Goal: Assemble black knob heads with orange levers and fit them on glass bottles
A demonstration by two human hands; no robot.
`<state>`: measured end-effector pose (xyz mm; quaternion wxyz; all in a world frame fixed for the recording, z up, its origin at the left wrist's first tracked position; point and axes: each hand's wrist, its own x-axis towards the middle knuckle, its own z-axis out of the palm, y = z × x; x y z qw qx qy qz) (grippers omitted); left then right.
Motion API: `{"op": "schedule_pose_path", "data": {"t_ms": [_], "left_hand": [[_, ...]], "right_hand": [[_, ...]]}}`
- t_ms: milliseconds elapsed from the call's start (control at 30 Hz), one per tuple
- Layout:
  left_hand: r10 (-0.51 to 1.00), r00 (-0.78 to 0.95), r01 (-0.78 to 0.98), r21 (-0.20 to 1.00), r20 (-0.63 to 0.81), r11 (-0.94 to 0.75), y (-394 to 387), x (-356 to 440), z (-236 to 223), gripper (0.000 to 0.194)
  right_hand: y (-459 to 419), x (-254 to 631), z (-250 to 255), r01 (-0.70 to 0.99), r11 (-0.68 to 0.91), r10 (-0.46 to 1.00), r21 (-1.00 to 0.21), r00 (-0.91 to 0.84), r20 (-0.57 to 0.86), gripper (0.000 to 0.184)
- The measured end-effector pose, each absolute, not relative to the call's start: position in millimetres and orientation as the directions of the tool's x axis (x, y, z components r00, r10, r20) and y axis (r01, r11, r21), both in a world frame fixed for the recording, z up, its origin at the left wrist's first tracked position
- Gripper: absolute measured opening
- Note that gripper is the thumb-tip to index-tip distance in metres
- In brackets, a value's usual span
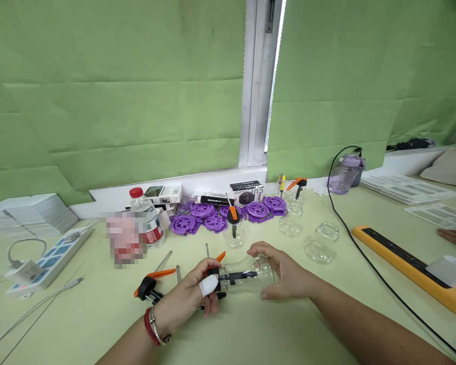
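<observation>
"While the left hand (190,291) pinches the black top (214,272), the right hand (287,272) curves wide round the glass jar (264,274), held sideways between them. How far along is that one?"

"The stem (243,276) is inside the glass; whether the top sits fully home, I can't tell."

"And the others?"

"Near the hands at eleven o'clock, a standing jar (234,237) wears its orange-and-black top; the jar at one o'clock (290,226) looks topped too. A topless jar (319,249) at two seems undone, and a loose top (148,288) lies at nine, close by the left wrist."

"Where's the elbow room?"

"Towards six, I'd say: tabletop (243,334) shows below the hands, though its near edge is out of sight. At twelve, purple parts (257,210) crowd towards the white ledge (209,183); at ten lies a screwdriver (163,262); at three, a black cable (365,258) runs before the orange power strip (406,268)."
</observation>
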<state>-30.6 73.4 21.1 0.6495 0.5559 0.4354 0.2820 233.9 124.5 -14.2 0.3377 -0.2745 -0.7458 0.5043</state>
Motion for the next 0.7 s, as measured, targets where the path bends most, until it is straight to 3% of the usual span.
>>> {"op": "schedule_pose_path", "data": {"t_ms": [133,333,500,700], "left_hand": [[0.885,0.433,0.141,0.982,-0.173,0.123,71,-27,14,0.041],[0.950,0.287,0.139,0.987,-0.122,0.085,70,-23,14,0.048],[0.944,0.328,0.150,0.988,-0.018,-0.033,71,-27,15,0.048],[0.931,0.359,0.123,0.992,-0.065,0.021,72,-29,8,0.057]], "right_hand": [[122,234,-12,0.045,0.332,0.756,-0.942,-0.610,0.237,0.077],[115,230,-9,0.030,0.326,0.777,-0.945,-0.578,0.250,0.077],[113,230,-6,0.026,0.348,0.768,-0.937,-0.581,0.269,0.078],[115,233,-6,0.038,0.355,0.752,-0.934,-0.605,0.261,0.080]]}}
